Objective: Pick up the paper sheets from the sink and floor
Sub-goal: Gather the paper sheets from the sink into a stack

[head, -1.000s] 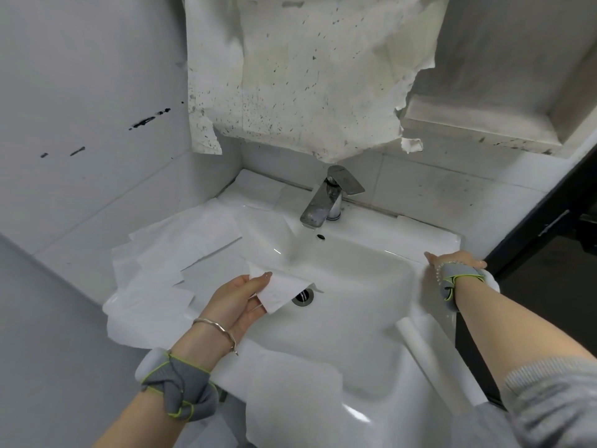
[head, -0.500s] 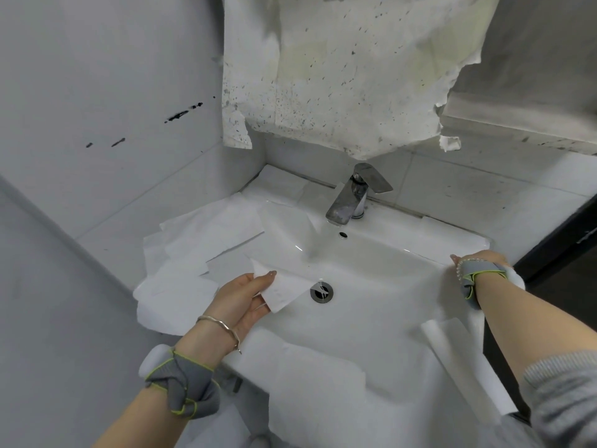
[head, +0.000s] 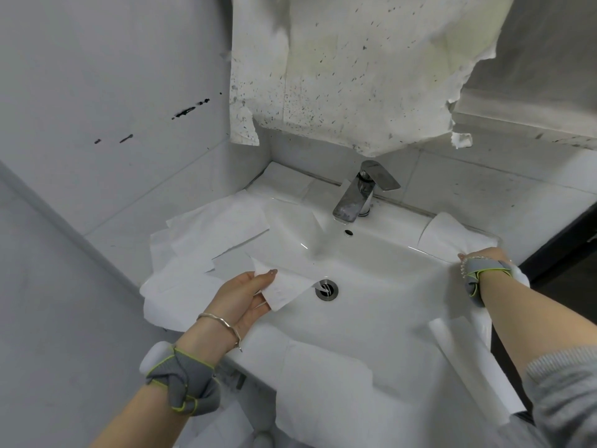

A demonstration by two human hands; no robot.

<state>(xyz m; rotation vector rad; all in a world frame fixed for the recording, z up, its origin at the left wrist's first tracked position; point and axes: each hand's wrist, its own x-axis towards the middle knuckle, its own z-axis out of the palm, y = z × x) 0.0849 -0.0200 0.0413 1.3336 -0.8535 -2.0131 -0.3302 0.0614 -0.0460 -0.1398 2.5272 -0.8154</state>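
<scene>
A white sink (head: 381,253) fills the middle of the view, with white paper sheets draped over its rims. My left hand (head: 240,297) pinches a small folded paper sheet (head: 284,287) just left of the drain (head: 327,289). Several loose sheets (head: 206,247) lie stacked over the sink's left rim. My right hand (head: 481,258) rests on a sheet (head: 449,236) at the right rim; its fingers are mostly hidden behind the wrist. A large sheet (head: 326,392) hangs over the front rim, and a rolled sheet (head: 468,367) lies at the right front.
A chrome faucet (head: 358,195) stands at the back of the basin. Torn, speckled paper (head: 349,72) hangs on the wall above it. A grey wall (head: 80,124) closes the left side; a dark cabinet edge (head: 562,247) is on the right.
My view has shifted left and a little closer to the basin. Both hands keep their places on the sheets, the left still holding the small sheet near the drain.
</scene>
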